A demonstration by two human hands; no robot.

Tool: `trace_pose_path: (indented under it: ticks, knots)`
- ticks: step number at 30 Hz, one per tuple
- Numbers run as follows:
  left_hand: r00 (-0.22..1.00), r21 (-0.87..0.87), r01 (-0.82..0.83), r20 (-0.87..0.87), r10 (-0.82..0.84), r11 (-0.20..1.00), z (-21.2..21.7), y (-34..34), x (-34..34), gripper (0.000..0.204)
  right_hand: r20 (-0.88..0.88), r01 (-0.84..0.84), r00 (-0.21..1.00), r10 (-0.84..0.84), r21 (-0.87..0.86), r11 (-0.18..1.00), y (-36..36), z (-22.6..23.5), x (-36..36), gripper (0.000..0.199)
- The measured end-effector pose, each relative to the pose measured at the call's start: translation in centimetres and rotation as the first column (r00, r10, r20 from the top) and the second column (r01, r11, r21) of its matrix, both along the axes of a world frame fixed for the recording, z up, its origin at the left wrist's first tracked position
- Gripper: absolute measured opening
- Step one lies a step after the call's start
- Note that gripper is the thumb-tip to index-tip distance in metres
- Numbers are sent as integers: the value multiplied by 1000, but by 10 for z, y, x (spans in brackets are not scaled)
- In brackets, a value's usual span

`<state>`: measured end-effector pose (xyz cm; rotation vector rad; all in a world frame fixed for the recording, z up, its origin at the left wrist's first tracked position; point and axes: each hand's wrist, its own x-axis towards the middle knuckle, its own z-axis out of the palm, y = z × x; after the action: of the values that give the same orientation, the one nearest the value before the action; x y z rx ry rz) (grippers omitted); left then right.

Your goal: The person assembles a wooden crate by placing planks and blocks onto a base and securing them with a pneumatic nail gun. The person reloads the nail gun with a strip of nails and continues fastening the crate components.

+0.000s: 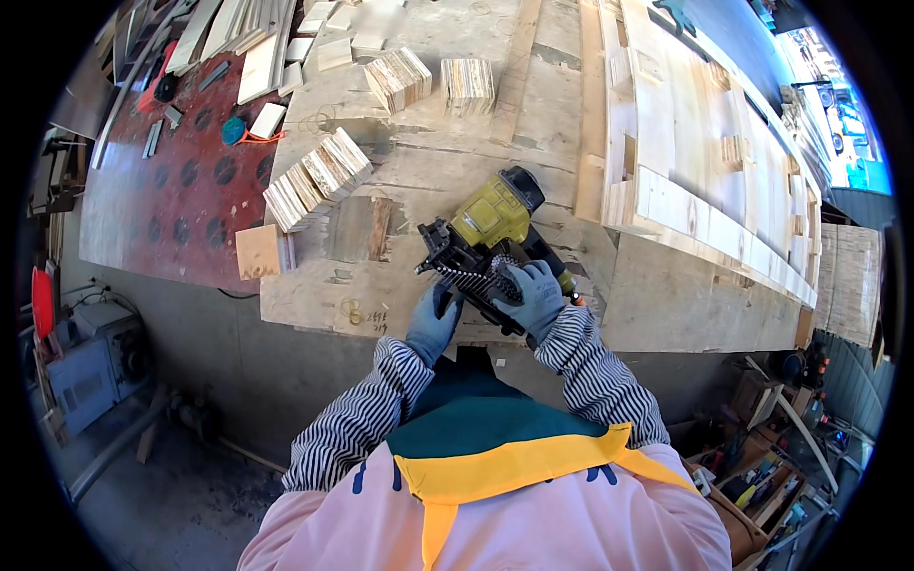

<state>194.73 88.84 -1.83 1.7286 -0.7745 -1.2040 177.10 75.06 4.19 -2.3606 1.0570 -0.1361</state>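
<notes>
Gloved hands meet over a yellow-green coil nail gun that rests on the near edge of a plywood workbench. The right hand wraps its fingers around the tool's black handle, closed firmly on it. The left hand sits just left of it, fingers curled up against the coil of nails at the open magazine and touching it; whether it pinches the coil I cannot tell. Both forearms wear striped sleeves. Farther left on the bench lies a fanned row of small plywood blocks, and two more stacks of blocks stand at the far side. A large pale wooden panel stretches along the right, well apart from the hands.
</notes>
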Motion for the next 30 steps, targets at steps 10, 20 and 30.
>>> trace_pose_path:
  ticks: [10,20,30]
  knots:
    - [985,151,118,110,-135,981,6,1,5,41,-325,-102,938,124,86,991,-12,3,1,65]
    - [980,99,81,176,-98,992,9,3,-11,56,-402,-161,895,194,115,980,-16,5,9,67]
    - [962,36,56,267,-63,998,-2,16,-13,41,-384,13,914,129,346,938,-23,-5,17,58]
